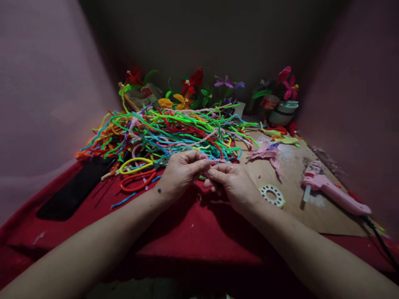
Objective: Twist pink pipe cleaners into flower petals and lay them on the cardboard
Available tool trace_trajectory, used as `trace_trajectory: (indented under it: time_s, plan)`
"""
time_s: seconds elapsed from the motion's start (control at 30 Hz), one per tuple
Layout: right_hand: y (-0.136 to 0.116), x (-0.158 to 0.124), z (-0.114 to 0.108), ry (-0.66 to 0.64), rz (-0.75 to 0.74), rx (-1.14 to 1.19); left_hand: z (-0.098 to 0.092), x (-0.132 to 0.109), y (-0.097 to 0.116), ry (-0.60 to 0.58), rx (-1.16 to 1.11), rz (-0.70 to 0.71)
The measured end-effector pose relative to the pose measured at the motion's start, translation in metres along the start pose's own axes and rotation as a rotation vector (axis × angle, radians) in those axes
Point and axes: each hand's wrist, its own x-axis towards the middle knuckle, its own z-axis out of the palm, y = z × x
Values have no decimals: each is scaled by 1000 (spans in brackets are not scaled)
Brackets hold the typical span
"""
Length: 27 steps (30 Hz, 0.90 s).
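My left hand [181, 172] and my right hand [232, 182] meet over the red cloth [174, 232], fingertips pinched together. Between them sits something small that I cannot make out. Just behind the hands lies a big heap of coloured pipe cleaners [168, 131]. To the left of my left hand lie scissors with yellow and red handles [137, 172].
A brown board [299, 203] on the right carries a pink glue gun [330, 189] with a black cord, a white ring [272, 195] and pink pipe-cleaner pieces [264, 153]. Pipe-cleaner flowers [191, 89] and a pale pot [285, 112] stand at the back. A black flat object [75, 191] lies left.
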Motion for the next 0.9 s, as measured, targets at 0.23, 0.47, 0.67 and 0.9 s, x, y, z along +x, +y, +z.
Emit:
trace_trajectory:
  time_s: [0.23, 0.47, 0.67, 0.9]
  plan:
    - [4, 1, 0, 6, 29, 17, -13, 2, 6, -244, 56, -103]
    - [5, 1, 0, -20, 10, -2, -18, 5, 8, -317, 74, -129]
    - [4, 0, 2, -21, -15, -78, -14, 5, 6, -298, 48, -169]
    - [7, 2, -1, -43, -40, -85, -13, 3, 4, -271, 32, -131]
